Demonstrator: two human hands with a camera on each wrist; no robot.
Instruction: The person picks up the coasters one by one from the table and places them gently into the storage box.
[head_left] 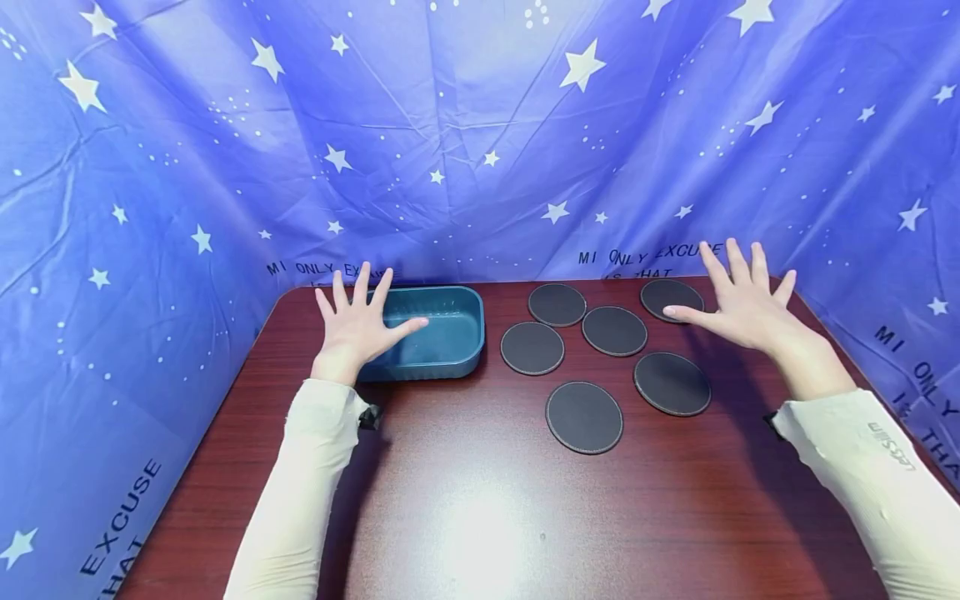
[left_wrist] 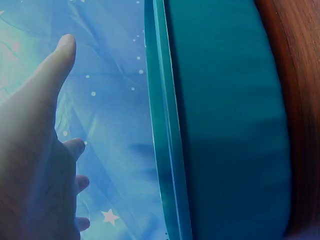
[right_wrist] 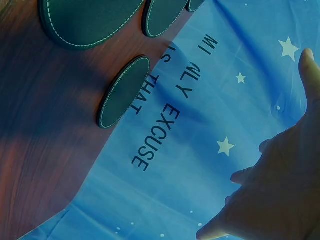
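My left hand is spread with straight fingers above the left part of a teal rectangular container, holding nothing. In the left wrist view the container's side wall stands to the right of the hand. My right hand is also spread, holding nothing, near the back right corner. Its thumb overlaps a round black coaster in the head view; the right wrist view shows this coaster apart from the hand. Several more stitched black coasters, such as the front one, lie flat on the table.
The dark red wooden table carries the container at back left and the coasters right of centre. A blue curtain with white stars hangs behind and along both sides. Bright glare lies on the table's front middle.
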